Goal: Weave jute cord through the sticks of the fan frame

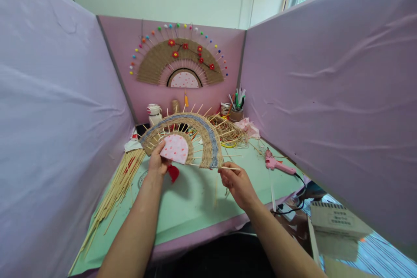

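A woven twine fan (195,128) with a blue-grey band and thin wooden sticks fanning out is held up over the table. My left hand (158,160) grips it at its pink dotted half-round centre (176,148), thumb on the front. A red tassel (173,173) hangs beneath that centre. At the fan's lower right corner my right hand (235,180) pinches the twine edge by the bottom stick (230,168). A loose strand of twine dangles near the right fingers.
Long thin sticks (122,178) lie along the left. A pink glue gun (278,163) with a black cord rests at right. Behind are a twine heap (233,132), a white jar (154,114) and a pot of tools (236,113). A finished fan (150,63) hangs on the back panel.
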A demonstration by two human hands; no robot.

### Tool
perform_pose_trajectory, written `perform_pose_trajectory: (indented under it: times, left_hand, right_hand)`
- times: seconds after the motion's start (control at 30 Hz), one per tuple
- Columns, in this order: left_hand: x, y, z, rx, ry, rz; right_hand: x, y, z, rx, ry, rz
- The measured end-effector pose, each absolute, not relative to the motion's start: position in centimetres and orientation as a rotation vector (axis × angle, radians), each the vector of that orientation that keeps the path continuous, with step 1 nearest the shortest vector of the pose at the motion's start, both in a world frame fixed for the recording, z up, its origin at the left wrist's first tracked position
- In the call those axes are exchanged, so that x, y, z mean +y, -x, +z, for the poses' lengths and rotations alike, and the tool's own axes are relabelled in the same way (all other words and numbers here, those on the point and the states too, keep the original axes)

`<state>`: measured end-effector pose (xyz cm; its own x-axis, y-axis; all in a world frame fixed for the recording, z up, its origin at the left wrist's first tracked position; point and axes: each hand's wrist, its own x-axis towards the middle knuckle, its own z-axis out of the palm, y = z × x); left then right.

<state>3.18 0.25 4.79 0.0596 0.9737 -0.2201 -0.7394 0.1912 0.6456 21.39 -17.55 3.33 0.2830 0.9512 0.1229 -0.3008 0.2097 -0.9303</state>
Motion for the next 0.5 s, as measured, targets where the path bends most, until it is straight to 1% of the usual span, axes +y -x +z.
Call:
perform_pose_trajectory:
  times: [0.2,0.33,0.4,0.5]
  left_hand:
    - [0.0,-3.0,5.2,0.711,-0.434,1.338]
    - [-0.2,-2.5,5.4,0.716,-0.497,1.265]
    - [-0.3,-2.3,5.3,0.711,-0.528,1.228]
    - [-0.4,-2.3,5.3,0.707,-0.556,1.194]
  right_hand:
    - [-17.7,-21.8,3.0,-0.926,1.012,1.026]
    - [-17.7,-22.6,2.8,-1.062,1.051,1.024]
    - [-17.8,-23.0,2.9,-1.129,1.063,0.908]
    - [-18.1,-23.4,3.2,-1.202,1.093,0.581]
